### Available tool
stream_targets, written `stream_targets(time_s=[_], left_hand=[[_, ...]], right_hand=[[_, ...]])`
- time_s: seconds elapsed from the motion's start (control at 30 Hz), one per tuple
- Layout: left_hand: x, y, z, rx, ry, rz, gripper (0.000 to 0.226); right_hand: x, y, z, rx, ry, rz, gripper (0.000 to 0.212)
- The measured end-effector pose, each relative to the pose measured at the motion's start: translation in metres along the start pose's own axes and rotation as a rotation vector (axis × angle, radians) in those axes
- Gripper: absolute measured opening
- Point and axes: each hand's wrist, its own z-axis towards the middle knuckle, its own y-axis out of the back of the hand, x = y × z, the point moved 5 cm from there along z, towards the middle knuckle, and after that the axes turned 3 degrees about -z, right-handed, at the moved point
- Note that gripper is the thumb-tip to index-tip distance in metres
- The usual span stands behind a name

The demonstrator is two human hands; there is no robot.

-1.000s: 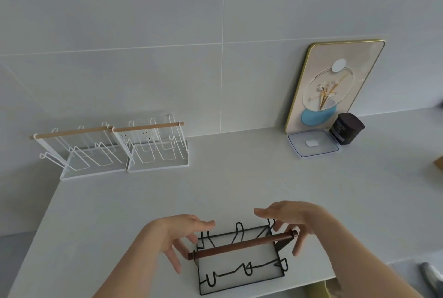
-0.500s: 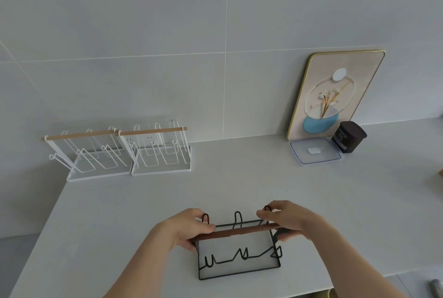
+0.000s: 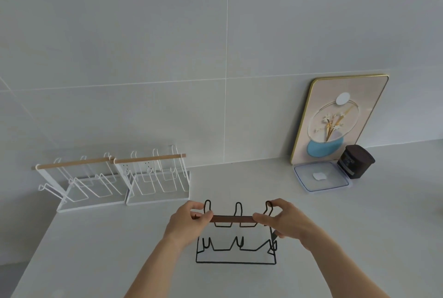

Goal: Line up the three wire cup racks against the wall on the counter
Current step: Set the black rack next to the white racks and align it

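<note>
A black wire cup rack (image 3: 236, 253) with a dark wooden bar (image 3: 232, 219) is in the middle of the pale counter (image 3: 119, 237), lifted and level. My left hand (image 3: 187, 219) grips the bar's left end and my right hand (image 3: 285, 219) grips its right end. Two white wire racks with light wooden bars stand side by side against the tiled wall at the left: the left white rack (image 3: 79, 185) and the right white rack (image 3: 158, 177), touching each other.
A gold-framed picture (image 3: 338, 117) leans on the wall at the right. In front of it lie a clear plastic lid (image 3: 321, 176) and a dark brown jar (image 3: 356, 161). The counter's left edge runs down at the far left.
Both hands closed on the black rack's bar and carried it away from the front edge toward the wall. The white racks did not move.
</note>
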Motion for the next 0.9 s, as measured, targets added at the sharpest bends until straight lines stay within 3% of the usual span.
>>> stream_targets(time_s=[0.23, 0.5, 0.77, 0.9], left_hand=[[-0.025, 0.004, 0.041, -0.155, -0.066, 0.009, 0.036], [-0.041, 0.011, 0.095, -0.219, -0.116, -0.018, 0.012], [-0.045, 0.01, 0.129, -0.205, -0.148, -0.043, 0.02], [-0.044, 0.006, 0.134, -0.161, -0.172, 0.021, 0.039]], right_hand=[[0.028, 0.012, 0.061, -0.184, 0.065, 0.076, 0.082], [0.061, 0.013, 0.126, -0.257, 0.134, 0.101, 0.078], [0.074, 0.009, 0.161, -0.248, 0.144, 0.152, 0.062], [0.076, 0.009, 0.16, -0.23, 0.148, 0.174, 0.058]])
